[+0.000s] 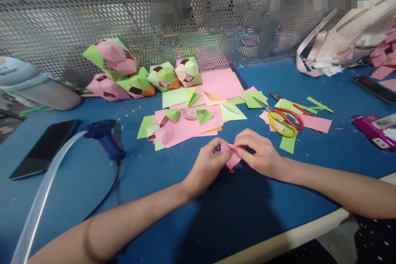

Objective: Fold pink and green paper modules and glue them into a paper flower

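Note:
Near the front of the blue table, a small folded piece of pink paper [230, 156] is held up between both hands. My left hand [212, 159] pinches its left side with thumb and fingers. At the upper right edge, my right hand [256, 150] grips the same paper with thumb and fingertips. Just beyond lie pink paper sheets [193, 128] with small folded green and pink pieces on them. Scissors [283, 121] with red and yellow handles rest beyond the right hand, among green and pink paper offcuts [317, 123].
Several assembled paper shapes [139, 82] stand against the perforated metal panel [123, 12]. On the left are a blue glue gun [107, 136] with a long clear glue stick, a black phone [46, 146] and a bottle [40, 84]. A purple object [375, 132], another phone [379, 88] and a bag [352, 29] are at right.

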Action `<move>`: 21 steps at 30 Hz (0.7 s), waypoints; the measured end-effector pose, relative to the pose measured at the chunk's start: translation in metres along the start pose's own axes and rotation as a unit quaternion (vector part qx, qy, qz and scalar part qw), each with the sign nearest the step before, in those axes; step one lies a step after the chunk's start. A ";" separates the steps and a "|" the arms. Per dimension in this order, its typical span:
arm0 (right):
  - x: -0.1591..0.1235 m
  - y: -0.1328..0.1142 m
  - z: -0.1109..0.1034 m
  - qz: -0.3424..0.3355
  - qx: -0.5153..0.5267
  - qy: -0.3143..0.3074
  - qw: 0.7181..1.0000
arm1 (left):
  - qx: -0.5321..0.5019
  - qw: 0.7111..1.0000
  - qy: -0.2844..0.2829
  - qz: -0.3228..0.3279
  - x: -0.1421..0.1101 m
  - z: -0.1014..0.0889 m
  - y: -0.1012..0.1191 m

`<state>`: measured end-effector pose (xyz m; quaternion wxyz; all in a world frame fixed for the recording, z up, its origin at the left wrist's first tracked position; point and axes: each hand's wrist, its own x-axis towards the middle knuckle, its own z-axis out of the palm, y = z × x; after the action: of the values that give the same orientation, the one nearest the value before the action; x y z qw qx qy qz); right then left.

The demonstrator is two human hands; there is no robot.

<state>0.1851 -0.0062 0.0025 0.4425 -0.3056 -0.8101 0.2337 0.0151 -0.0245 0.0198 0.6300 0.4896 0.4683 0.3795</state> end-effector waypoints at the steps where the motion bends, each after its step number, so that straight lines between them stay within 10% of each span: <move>1: 0.000 0.001 0.000 -0.014 -0.002 0.000 1.000 | 0.003 1.000 0.000 0.002 0.000 0.000 0.001; 21: 0.006 -0.007 -0.004 0.111 0.016 -0.049 0.993 | 0.049 0.998 0.004 0.026 0.001 -0.002 0.000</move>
<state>0.1835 -0.0067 0.0123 0.3786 -0.3744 -0.7881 0.3087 0.0139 -0.0230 0.0196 0.5930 0.5304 0.4761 0.3747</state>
